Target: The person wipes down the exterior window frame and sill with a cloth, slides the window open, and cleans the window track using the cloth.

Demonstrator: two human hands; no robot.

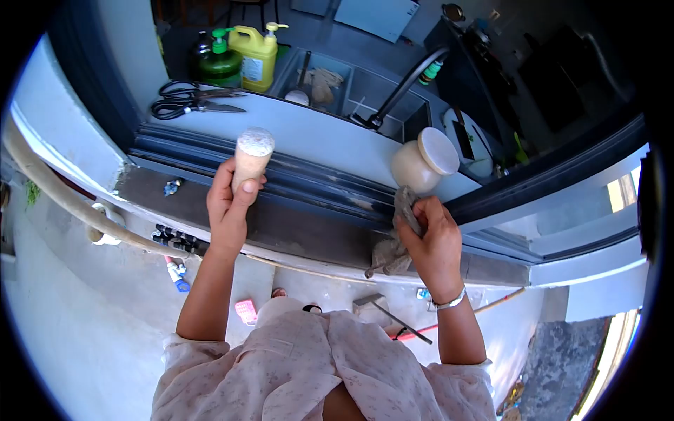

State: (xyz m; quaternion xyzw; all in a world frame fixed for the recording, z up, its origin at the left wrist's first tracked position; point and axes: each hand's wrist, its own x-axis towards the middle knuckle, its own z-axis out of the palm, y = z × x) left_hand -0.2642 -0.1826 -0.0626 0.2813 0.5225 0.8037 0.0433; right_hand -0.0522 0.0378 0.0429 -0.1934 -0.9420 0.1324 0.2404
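Observation:
My left hand is wrapped round a pale cylindrical container with a white speckled top, held upright over the window track. To the right, my right hand pinches a crumpled grey-brown cloth, whose lower end hangs at the outer ledge. Just beyond that hand, a round cream jar with a wide pale lid stands on the inner sill. What fills the container in my left hand cannot be made out.
Black-handled scissors lie on the inner sill at the left. Behind are a green pump bottle, a yellow jug, a sink and a black faucet. A hose curves along the wall at the left.

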